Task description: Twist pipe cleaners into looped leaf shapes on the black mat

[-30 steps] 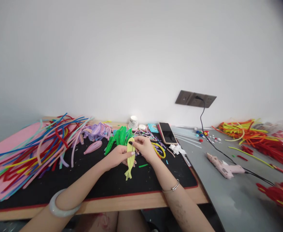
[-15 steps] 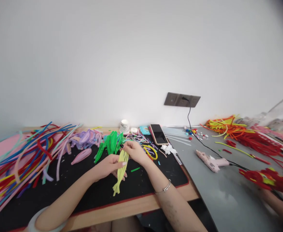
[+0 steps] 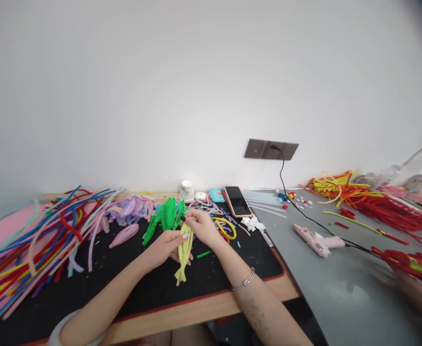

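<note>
Yellow bundle (image 3: 185, 252) has swung slightly straighter; left hand (image 3: 167, 246) and right hand (image 3: 202, 227) pinch its upper part. Likely light, soft, bendable; best held there.

Phone (image 3: 238, 201) near crumpled tissue (image 3: 253, 223)

Yellow bundle (image 3: 185, 252) in both hands (image 3: 164, 247) (image 3: 204, 229)

The forearms (image 3: 114, 294) are sleeveless — a thick pale bangle (image 3: 56, 330) rings the left, a slim silvery bracelet (image 3: 247, 281) the right.
</note>
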Demonstrator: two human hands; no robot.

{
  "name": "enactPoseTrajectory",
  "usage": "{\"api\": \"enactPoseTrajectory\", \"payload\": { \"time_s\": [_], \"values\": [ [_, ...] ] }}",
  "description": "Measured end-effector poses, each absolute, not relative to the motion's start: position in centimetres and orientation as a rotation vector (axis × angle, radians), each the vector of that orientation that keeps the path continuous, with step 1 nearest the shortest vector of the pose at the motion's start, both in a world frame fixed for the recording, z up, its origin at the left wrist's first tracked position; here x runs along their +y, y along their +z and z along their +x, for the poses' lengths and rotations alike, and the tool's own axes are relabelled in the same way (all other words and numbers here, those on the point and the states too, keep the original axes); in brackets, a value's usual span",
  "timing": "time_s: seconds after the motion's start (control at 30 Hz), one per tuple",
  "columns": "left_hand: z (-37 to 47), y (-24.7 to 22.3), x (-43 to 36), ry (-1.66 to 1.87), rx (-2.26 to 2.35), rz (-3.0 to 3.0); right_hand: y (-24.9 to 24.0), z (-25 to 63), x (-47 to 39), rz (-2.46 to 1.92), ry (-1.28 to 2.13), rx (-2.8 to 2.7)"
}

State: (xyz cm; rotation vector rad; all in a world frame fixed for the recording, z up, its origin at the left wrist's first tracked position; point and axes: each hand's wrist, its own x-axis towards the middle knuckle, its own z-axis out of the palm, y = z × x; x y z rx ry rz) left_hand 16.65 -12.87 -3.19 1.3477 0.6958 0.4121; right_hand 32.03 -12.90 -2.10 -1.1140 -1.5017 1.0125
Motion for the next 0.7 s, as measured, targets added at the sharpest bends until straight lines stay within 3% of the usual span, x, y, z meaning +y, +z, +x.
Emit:
{"api": "enactPoseTrajectory", "payload": {
  "time_s": [0.57,0.7],
  "values": [
    [17.3,-2.0,-14.7,0.364,0.452,0.945,-1.2,32.4,-13.1,-1.168,0.760,-1.410],
    [17.4,-2.4,-14.3,0.475,0.490,0.940,-1.7,32.8,-12.8,-1.120,0.950,-1.334]
  ]
}}
